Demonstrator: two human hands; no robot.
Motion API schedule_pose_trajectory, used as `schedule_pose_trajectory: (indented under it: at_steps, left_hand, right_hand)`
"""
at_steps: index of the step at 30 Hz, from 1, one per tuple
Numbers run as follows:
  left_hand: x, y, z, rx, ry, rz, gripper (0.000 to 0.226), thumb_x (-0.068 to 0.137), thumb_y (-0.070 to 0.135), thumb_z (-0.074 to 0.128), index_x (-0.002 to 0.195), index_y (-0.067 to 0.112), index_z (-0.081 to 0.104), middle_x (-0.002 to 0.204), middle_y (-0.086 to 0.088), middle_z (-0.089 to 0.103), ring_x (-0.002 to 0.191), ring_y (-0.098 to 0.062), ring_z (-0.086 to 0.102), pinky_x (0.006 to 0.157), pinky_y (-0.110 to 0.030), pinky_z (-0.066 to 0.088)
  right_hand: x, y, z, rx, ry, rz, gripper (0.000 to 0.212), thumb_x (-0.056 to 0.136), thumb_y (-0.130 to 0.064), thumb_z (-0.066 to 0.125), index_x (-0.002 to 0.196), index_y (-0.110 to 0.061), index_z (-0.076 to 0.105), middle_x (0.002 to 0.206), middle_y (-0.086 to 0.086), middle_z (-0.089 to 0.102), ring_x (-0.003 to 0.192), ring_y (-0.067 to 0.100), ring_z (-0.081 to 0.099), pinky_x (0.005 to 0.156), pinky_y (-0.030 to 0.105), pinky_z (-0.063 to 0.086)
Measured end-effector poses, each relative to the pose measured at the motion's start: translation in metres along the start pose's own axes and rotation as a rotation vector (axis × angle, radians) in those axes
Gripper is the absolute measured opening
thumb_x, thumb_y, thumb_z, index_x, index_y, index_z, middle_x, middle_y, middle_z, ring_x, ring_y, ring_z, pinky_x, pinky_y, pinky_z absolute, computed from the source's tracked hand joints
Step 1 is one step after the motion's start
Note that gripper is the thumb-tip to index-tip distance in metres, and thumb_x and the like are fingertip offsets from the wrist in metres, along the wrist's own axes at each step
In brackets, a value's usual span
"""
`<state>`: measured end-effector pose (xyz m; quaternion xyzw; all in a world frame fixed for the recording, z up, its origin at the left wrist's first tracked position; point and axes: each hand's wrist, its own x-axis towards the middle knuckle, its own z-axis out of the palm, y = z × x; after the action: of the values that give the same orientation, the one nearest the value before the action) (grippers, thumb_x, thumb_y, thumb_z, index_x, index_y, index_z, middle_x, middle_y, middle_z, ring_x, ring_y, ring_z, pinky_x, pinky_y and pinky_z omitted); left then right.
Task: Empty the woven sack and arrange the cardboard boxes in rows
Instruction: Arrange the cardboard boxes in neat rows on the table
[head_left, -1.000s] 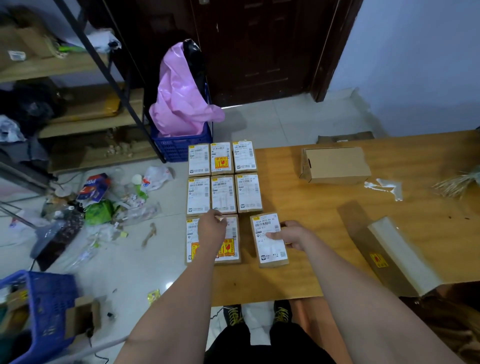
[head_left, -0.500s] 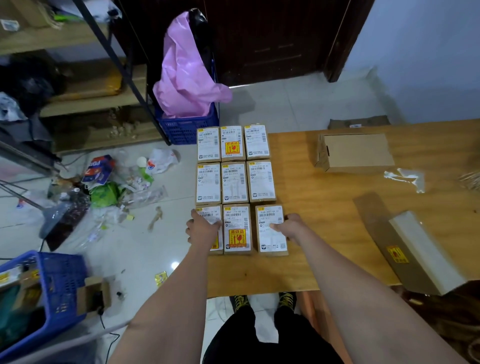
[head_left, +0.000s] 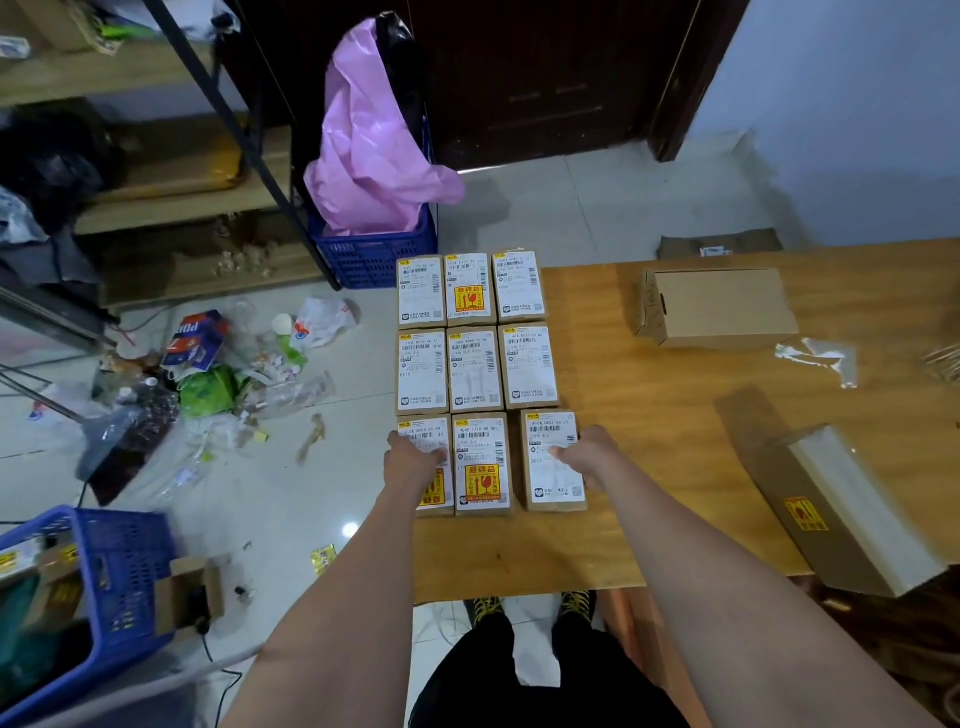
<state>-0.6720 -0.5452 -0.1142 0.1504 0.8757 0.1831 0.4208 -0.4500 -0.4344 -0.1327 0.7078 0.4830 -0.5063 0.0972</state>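
Nine small cardboard boxes with white shipping labels lie in three rows of three at the left end of the wooden table (head_left: 649, 415). My left hand (head_left: 413, 460) grips the near-left box (head_left: 423, 431) at its left edge. My right hand (head_left: 589, 452) grips the near-right box (head_left: 553, 483), thumb on its label. A narrow gap separates that box from the near-middle box (head_left: 480, 462). The far row (head_left: 467, 288) and middle row (head_left: 475, 369) sit close together. No woven sack shows.
A larger plain carton (head_left: 719, 306) lies at the table's back right, and a flat taped package (head_left: 841, 509) overhangs the near right edge. Litter covers the floor (head_left: 218, 374) on the left. One blue crate (head_left: 93, 587) stands near left; another (head_left: 371, 254) holds a pink bag.
The near-right box slid forward into line with the near row. My left hand shifted left onto the near-left box. Both hands have since stayed on those boxes.
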Motion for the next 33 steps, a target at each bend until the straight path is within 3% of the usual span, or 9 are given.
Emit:
schedule_pose_trajectory:
  at_steps: [6, 12, 19, 24, 33]
  left_hand:
    - [0.003, 0.001, 0.001, -0.045, -0.008, -0.010, 0.070, 0.085, 0.018, 0.073, 0.139, 0.005, 0.031, 0.133, -0.019, 0.054, 0.117, -0.036, 0.057, 0.090, -0.043, 0.052]
    - [0.004, 0.001, 0.000, -0.053, -0.012, -0.016, 0.065, 0.085, 0.017, 0.073, 0.136, 0.005, 0.033, 0.131, -0.018, 0.056, 0.117, -0.036, 0.057, 0.090, -0.042, 0.051]
    - [0.005, 0.001, 0.000, -0.057, -0.015, -0.018, 0.062, 0.086, 0.017, 0.073, 0.134, 0.006, 0.036, 0.129, -0.017, 0.058, 0.113, -0.034, 0.060, 0.087, -0.041, 0.052]
    - [0.005, 0.002, 0.000, -0.059, -0.014, -0.021, 0.062, 0.085, 0.016, 0.073, 0.134, 0.005, 0.036, 0.129, -0.017, 0.058, 0.115, -0.034, 0.059, 0.086, -0.040, 0.051]
    - [0.003, 0.001, -0.001, -0.047, -0.021, -0.005, 0.065, 0.087, 0.020, 0.073, 0.137, 0.006, 0.033, 0.132, -0.017, 0.057, 0.118, -0.035, 0.058, 0.091, -0.043, 0.051]
  right_hand:
    - [-0.004, -0.006, 0.001, -0.103, 0.009, -0.022, 0.060, 0.086, -0.033, 0.074, 0.133, -0.003, 0.052, 0.132, 0.012, 0.060, 0.117, 0.030, 0.060, 0.082, 0.032, 0.053]
    - [-0.010, -0.014, 0.004, -0.135, 0.003, -0.046, 0.066, 0.088, -0.034, 0.072, 0.139, -0.001, 0.046, 0.139, 0.012, 0.054, 0.124, 0.030, 0.055, 0.092, 0.033, 0.050]
    - [-0.020, -0.023, 0.006, -0.172, -0.017, -0.060, 0.044, 0.092, -0.027, 0.069, 0.127, -0.004, 0.056, 0.132, 0.011, 0.061, 0.117, 0.027, 0.060, 0.086, 0.029, 0.052]
    - [-0.027, -0.025, 0.004, -0.181, 0.001, -0.057, 0.043, 0.095, -0.023, 0.065, 0.129, -0.002, 0.052, 0.135, 0.012, 0.057, 0.120, 0.028, 0.057, 0.080, 0.027, 0.047]
    - [-0.027, -0.024, 0.007, -0.144, -0.014, -0.062, 0.047, 0.093, -0.026, 0.066, 0.132, -0.004, 0.052, 0.135, 0.011, 0.058, 0.120, 0.029, 0.058, 0.090, 0.032, 0.051]
